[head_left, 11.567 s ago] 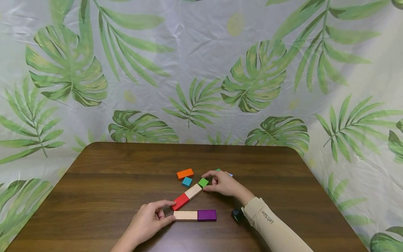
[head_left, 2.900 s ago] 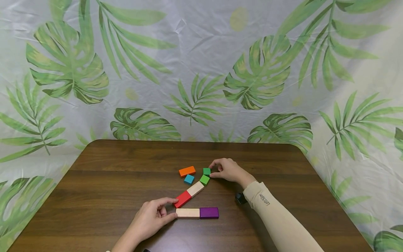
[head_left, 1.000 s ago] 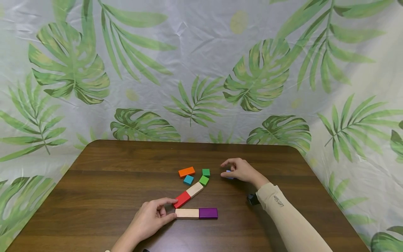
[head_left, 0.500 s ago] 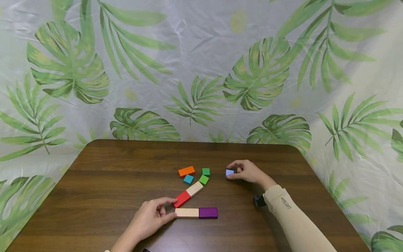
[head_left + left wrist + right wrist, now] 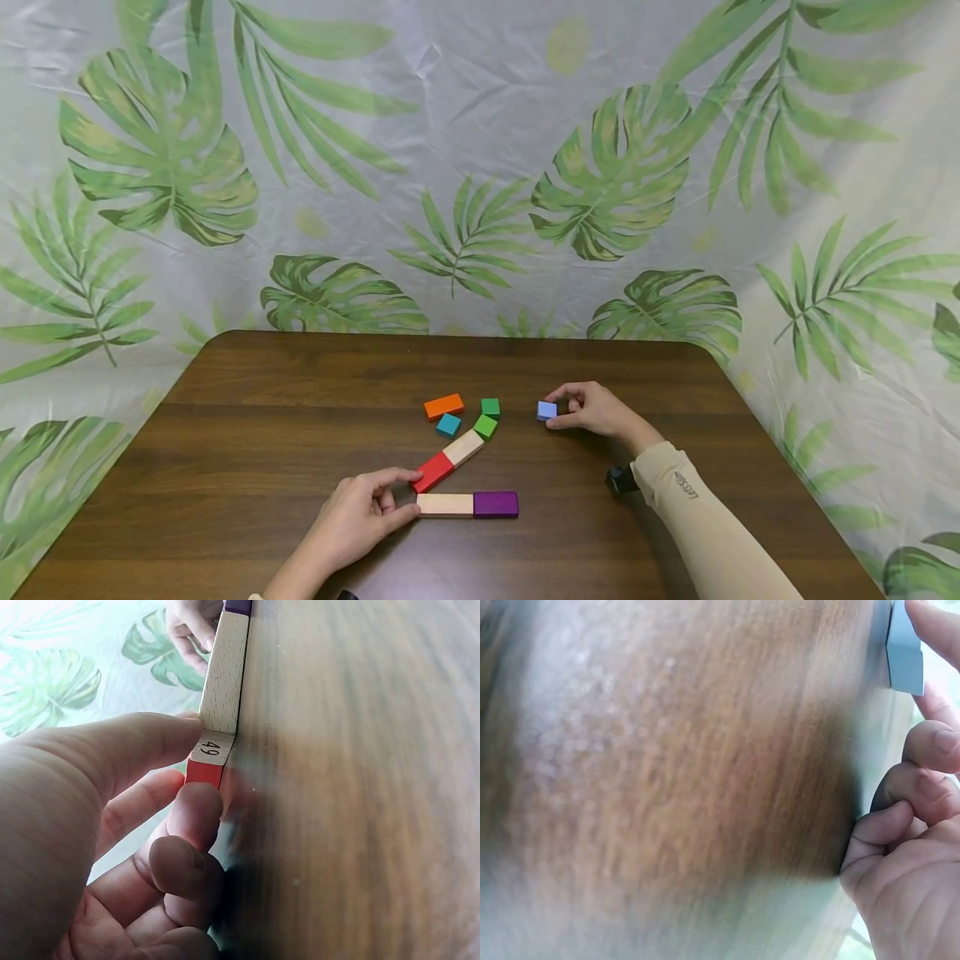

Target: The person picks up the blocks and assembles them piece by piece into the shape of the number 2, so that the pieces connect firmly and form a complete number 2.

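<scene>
My left hand (image 5: 356,512) rests at the near ends of two rows of wooden blocks. Its index finger is on a red block (image 5: 433,472), its thumb on a plain wooden block (image 5: 446,506). The left wrist view has the number 49 on the plain block's end (image 5: 212,748). A purple block (image 5: 496,505) continues that row; another plain block (image 5: 462,448), a light green block (image 5: 485,427) and a dark green block (image 5: 490,407) extend the slanted one. To the right, my right hand (image 5: 600,411) pinches a light blue block (image 5: 547,410) between thumb and index finger, at the table surface.
An orange block (image 5: 444,407) and a teal block (image 5: 448,425) lie left of the green blocks. All stand on a dark wooden table (image 5: 285,400) with rounded far corners. Behind it hangs a leaf-patterned cloth (image 5: 480,150).
The dark green block has come up behind the light green one. My right hand has since moved right from it to the light blue block. My left hand stays in place.
</scene>
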{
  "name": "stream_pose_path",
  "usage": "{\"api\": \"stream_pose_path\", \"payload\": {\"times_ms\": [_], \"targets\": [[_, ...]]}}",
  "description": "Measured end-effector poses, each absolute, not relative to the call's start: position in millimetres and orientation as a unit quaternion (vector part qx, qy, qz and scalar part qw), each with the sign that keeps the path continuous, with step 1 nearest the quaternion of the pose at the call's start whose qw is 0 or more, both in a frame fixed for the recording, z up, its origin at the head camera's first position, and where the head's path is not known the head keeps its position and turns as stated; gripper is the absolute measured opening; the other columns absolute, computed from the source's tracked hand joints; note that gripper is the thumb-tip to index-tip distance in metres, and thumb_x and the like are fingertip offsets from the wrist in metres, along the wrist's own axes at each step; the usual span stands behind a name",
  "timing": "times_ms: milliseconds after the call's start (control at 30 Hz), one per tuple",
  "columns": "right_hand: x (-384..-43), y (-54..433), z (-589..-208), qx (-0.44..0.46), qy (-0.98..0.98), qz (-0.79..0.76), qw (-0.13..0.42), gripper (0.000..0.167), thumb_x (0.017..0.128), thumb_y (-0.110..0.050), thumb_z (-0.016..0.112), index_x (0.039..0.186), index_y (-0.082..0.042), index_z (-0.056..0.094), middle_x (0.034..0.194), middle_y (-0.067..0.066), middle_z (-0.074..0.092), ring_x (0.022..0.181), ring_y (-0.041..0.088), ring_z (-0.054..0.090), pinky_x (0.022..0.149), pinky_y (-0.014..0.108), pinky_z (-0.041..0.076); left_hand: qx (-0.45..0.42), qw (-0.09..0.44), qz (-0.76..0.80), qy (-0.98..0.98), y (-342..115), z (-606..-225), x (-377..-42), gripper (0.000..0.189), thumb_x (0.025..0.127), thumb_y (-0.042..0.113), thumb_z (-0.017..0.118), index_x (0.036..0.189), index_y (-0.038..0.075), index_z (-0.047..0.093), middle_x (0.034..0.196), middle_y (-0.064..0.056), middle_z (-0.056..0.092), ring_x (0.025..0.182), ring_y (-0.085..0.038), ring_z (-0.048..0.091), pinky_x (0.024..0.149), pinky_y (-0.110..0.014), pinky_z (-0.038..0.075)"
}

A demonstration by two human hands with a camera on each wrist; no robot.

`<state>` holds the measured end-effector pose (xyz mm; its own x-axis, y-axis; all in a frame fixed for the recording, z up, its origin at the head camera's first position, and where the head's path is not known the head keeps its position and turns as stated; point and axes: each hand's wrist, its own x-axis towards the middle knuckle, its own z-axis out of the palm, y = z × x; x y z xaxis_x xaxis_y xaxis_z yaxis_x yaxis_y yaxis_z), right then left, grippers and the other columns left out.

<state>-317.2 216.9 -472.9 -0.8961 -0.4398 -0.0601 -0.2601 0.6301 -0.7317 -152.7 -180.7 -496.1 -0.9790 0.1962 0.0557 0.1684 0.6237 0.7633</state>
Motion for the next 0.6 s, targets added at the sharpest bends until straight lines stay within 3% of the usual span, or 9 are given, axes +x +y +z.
{"api": "stream_pose_path", "payload": {"times_ms": [600], "targets": [[-318.7,219.9,-476.9,-0.191,0.898,-0.380,0.116,0.035,0.090,-0.017,0.087,0.119,-0.001,0.077,0.065,-0.006,0.035,0.059,0.007,0.032,0.060,0.024,0.031,0.105,0.014,0.425,0.899,-180.5,-494.3,-151.8,0.035,0.087,0.034,0.091,0.119,0.032,0.079,0.065,0.014,0.058,0.053,-0.001,0.046,0.052,-0.021,0.035]]}}
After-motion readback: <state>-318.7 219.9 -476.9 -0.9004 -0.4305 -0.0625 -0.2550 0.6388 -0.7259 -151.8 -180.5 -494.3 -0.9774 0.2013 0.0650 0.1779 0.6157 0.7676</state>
